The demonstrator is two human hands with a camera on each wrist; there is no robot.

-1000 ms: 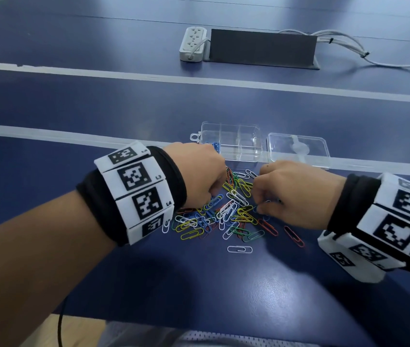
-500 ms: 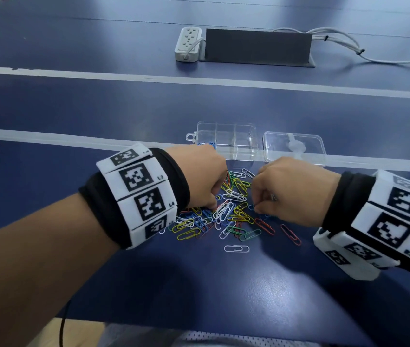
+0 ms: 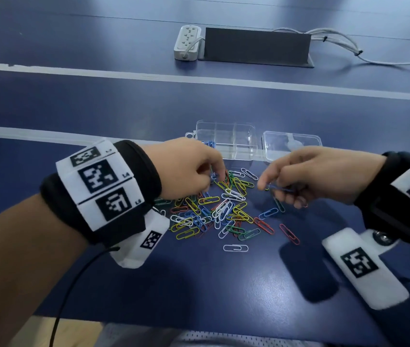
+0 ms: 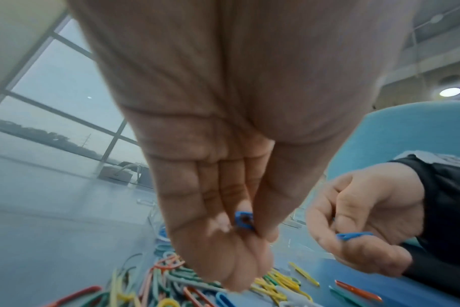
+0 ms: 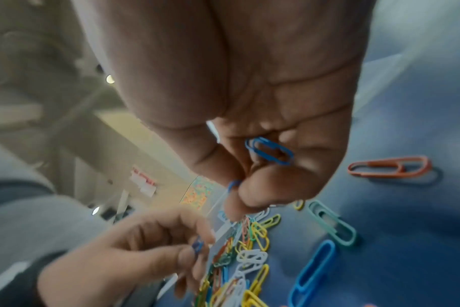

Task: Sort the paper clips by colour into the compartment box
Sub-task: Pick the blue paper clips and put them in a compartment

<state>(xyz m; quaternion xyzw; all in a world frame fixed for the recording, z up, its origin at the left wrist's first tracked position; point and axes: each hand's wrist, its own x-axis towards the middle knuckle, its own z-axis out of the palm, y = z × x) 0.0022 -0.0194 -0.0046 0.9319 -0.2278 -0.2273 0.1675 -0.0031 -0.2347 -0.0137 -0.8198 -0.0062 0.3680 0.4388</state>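
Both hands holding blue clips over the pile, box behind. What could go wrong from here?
1. The right hand holds blue clips loosely in curled fingers; one may slip back into the pile.
2. The left hand pinches only the tip of a blue clip; that hold looks easy to lose.
3. The compartment box is clear, with thin dividers, so clips could land in the wrong cell.

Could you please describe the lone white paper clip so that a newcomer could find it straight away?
Start at the heap of coloured paper clips on the blue table, between the two hands. Look just beyond its near edge, towards the person. The white paper clip lies flat there, alone, touching no other clip.
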